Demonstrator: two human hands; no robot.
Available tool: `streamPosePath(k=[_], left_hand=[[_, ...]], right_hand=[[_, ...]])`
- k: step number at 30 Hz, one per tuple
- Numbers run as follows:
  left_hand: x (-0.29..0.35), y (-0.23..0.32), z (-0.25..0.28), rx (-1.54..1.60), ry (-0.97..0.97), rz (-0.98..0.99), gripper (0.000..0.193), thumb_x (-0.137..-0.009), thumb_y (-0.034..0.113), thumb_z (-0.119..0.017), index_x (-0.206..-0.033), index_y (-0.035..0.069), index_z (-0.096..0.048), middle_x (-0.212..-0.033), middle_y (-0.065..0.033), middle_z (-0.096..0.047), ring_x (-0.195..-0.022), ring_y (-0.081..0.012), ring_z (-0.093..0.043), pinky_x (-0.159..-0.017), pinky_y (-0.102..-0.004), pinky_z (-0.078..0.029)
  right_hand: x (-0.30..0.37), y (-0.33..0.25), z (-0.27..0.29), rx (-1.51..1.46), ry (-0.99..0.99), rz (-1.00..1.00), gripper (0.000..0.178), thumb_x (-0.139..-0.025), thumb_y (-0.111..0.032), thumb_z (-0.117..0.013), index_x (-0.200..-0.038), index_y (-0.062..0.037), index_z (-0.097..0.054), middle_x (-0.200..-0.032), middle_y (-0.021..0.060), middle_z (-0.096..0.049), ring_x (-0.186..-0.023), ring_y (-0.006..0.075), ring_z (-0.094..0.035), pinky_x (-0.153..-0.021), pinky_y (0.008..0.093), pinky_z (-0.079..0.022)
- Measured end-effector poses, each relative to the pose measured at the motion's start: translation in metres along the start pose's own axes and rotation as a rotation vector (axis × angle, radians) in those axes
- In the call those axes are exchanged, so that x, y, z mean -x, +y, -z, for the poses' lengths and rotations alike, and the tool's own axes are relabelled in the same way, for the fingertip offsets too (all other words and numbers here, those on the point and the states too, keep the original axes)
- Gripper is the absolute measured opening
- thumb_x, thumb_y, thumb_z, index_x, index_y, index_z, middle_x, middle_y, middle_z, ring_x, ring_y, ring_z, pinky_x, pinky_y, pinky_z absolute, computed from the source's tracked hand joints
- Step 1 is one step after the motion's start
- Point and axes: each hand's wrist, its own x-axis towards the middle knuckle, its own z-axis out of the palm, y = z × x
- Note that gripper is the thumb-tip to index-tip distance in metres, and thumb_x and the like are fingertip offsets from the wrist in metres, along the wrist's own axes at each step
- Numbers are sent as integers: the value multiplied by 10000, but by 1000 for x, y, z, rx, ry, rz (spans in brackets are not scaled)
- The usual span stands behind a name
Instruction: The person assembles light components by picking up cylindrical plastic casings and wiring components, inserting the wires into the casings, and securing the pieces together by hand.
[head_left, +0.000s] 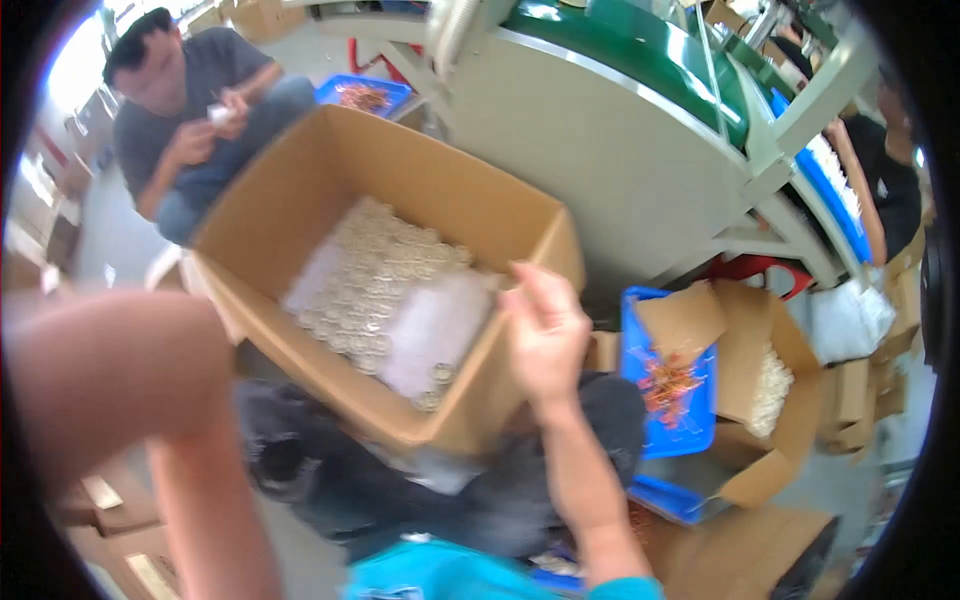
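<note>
My right hand [548,335] is at the right wall of a large open cardboard box [450,180], fingers bent together in a pinch. What it holds, if anything, is too small to make out. Inside the box, many small round pale pieces [375,270] lie packed in a layer, partly on and beside a whitish sheet [435,330]. A few loose ones rest in the near right corner. On the left, my raised left arm [210,510] ends in a large smear of skin close to the camera. No left fingers can be made out.
A person [200,110] sits far left, holding a small white thing. A blue tray [705,425] with orange-red pieces and an open carton [795,440] of white pieces stand at right. Behind is a machine with a green belt [640,60]. Another person [880,185] is far right.
</note>
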Motion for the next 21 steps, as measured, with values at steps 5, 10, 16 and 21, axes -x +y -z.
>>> streamPosePath(k=[5, 10, 16, 21], left_hand=[[-64, -1, 168, -28, 240, -183, 363, -867, 291, -682, -1044, -7, -573, -1009, -149, -621, -918, -222, -577, -790, -410, -477], [-118, 63, 323, -40, 532, -495, 301, -883, 263, -658, -989, -7, -575, -953, -130, -618, -870, -203, -568, -761, -389, -471], [7, 38, 243, 328, 609, -136, 241, -901, 229, -630, -922, -6, -578, -884, -108, -615, -813, -181, -556, -726, -365, -465], [75, 31, 168, 592, 594, 86, 214, -916, 201, -606, -866, -5, -581, -828, -89, -613, -765, -163, -546, -697, -344, -459]], right_hand=[[1, -30, 44, -40, 208, 97, 356, -902, -2, -619, -1257, 37, -616, -1234, 142, -648, -1108, 215, -626, -952, 317, -492], [36, -90, 112, 48, 373, 282, 373, -966, -103, -520, -1294, 67, -565, -1310, 173, -603, -1230, 265, -547, -1029, 392, -428], [72, -89, 123, 322, 445, 435, 312, -986, -44, -503, -1265, 60, -598, -1290, 154, -621, -1194, 238, -580, -1001, 364, -459], [116, -10, 133, 640, 293, 227, 332, -924, -38, -624, -1244, 47, -616, -1318, 193, -597, -1197, 297, -576, -1039, 379, -420]])
